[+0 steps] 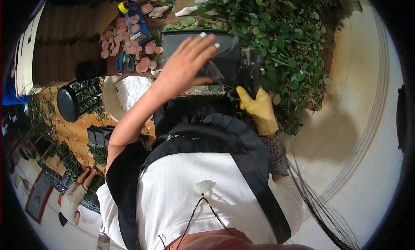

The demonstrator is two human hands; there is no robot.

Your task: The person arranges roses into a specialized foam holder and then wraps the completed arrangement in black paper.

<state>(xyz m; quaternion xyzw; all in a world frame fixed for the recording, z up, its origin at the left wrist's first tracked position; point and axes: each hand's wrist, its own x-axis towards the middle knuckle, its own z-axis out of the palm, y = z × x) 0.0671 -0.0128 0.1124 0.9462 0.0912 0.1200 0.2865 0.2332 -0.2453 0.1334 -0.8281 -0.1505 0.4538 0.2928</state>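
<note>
The table's (pixel 320 104) right edge runs down at the upper right of the frame, and pale floor (pixel 350 142) stretches beyond it, with a shadow across part of it. At the centre, the near edge is mostly hidden by the black apron (pixel 190 142), which comes close below the work. A dark sheet (pixel 229 44) lies flat at the upper middle, its far edge nearly straight across.

The bare left hand (pixel 183 66) is over the sheet, palm down, fingers slightly spread toward the upper right and thumb apart from them; its forearm slants up from the lower left. The gloved right hand (pixel 259 109), just right of centre, pinches bunched dark plastic (pixel 250 75) at its lower end. Whether the plastic joins the sheet cannot be told.

Green leaves (pixel 281 38) crowd the sheet's right side, the main thing in the way there. To its left lie pink petals (pixel 114 42), teal scissors (pixel 125 63) and a blue box (pixel 140 27). A round tub (pixel 108 98) of white pieces and a black stool (pixel 68 104) stand lower, left of the forearm.
</note>
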